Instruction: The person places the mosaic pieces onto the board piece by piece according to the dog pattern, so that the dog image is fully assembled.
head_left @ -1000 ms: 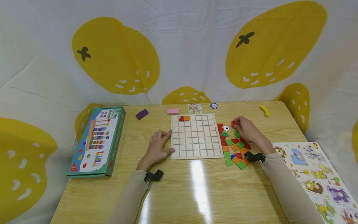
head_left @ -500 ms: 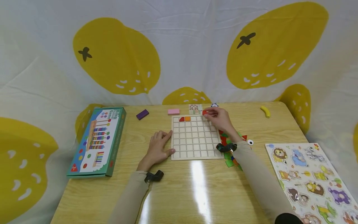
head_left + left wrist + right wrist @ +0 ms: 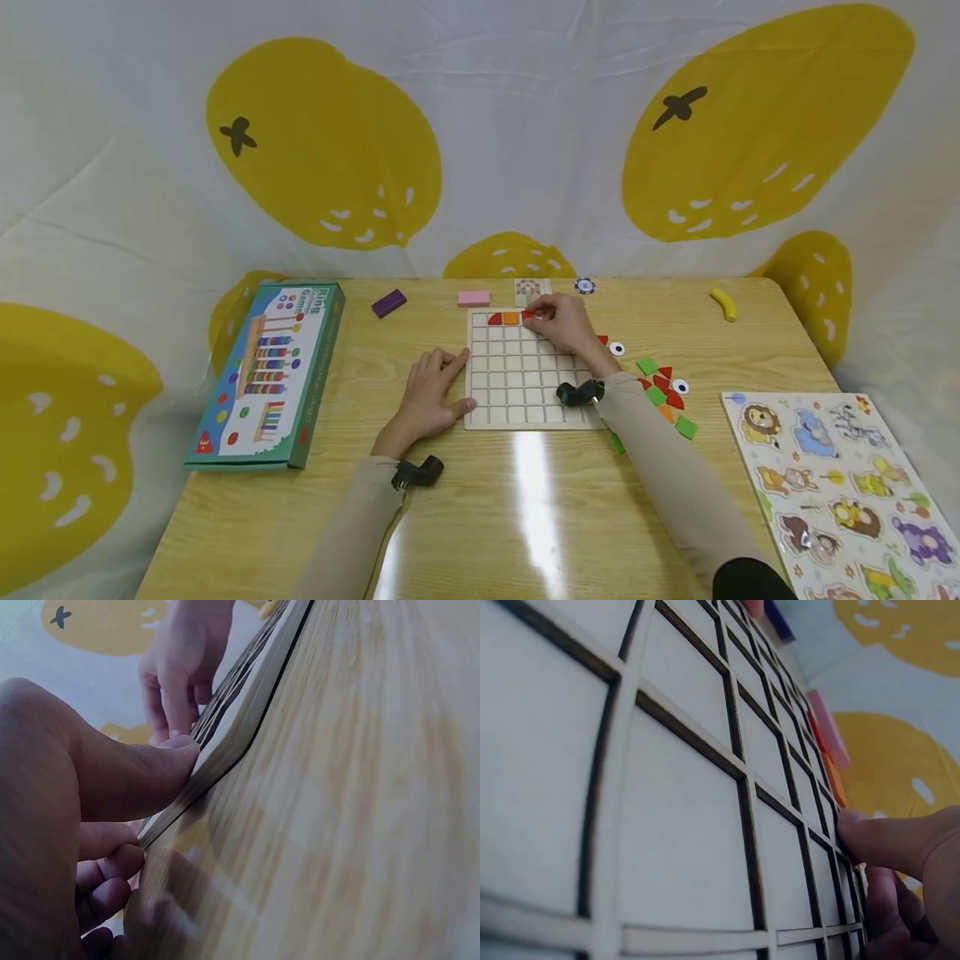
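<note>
A wooden grid board point(image 3: 498, 364) lies in the middle of the table. In its top row sit a red quarter-round tile point(image 3: 495, 318) and an orange square tile point(image 3: 511, 318). My right hand point(image 3: 564, 325) reaches over the board and pinches a red tile point(image 3: 527, 315) at the top row, just right of the orange one. In the right wrist view the thumb point(image 3: 877, 836) covers most of that tile. At the board's left edge, my left hand point(image 3: 429, 392) rests with thumb and index finger spread against it; the left wrist view has the thumb point(image 3: 142, 776) on the rim.
Loose red, green and orange tiles point(image 3: 647, 366) lie right of the board, partly under the right arm. Behind it are a pink block point(image 3: 473, 298), a pattern card point(image 3: 532, 290) and a chip point(image 3: 585, 286). A game box point(image 3: 262, 375) stands left, an animal puzzle point(image 3: 817, 479) right.
My right hand has carried a red tile from the loose pile leftward to the board's top row, beside the orange tile. The left hand has stayed at the board's left edge.
</note>
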{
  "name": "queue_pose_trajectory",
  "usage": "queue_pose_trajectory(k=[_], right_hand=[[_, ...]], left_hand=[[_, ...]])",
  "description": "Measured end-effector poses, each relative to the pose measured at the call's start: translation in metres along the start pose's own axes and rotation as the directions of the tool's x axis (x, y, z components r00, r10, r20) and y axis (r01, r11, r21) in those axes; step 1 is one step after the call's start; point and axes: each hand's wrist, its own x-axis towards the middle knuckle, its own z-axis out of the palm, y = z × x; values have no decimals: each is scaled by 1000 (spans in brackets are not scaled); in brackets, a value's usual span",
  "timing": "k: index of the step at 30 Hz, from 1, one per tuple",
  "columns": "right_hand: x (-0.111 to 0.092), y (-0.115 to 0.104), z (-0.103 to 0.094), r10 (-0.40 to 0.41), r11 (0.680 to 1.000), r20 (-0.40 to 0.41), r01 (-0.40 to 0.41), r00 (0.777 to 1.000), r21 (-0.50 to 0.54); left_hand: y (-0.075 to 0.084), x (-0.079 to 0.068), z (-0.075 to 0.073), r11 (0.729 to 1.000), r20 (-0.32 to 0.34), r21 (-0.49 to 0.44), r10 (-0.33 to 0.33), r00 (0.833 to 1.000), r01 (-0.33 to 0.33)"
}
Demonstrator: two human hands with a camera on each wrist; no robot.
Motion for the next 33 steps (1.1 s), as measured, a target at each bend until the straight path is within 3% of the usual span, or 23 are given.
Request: queue_pose_trajectory(k=[10, 15, 21, 26, 33], right_hand=[[3, 0, 2, 58, 998, 18, -58, 998, 28], [2, -2, 3, 40, 998, 8, -40, 999, 38], [5, -5, 8, -6, 1000, 44, 7, 999, -26], [5, -6, 8, 10, 998, 72, -5, 997, -67], [-1, -2, -6, -28, 999, 50, 26, 998, 36]], left_hand=[[-1, 1, -1, 1000, 9, 14, -4, 1000, 4], [0, 0, -1, 1000, 10, 15, -6, 1000, 6], [0, 1, -1, 1000, 14, 18, -8, 1000, 8], [0, 2, -1, 1000, 20, 13, -9, 1000, 9], [0, 1, 0, 1000, 4, 10, -7, 1000, 7]])
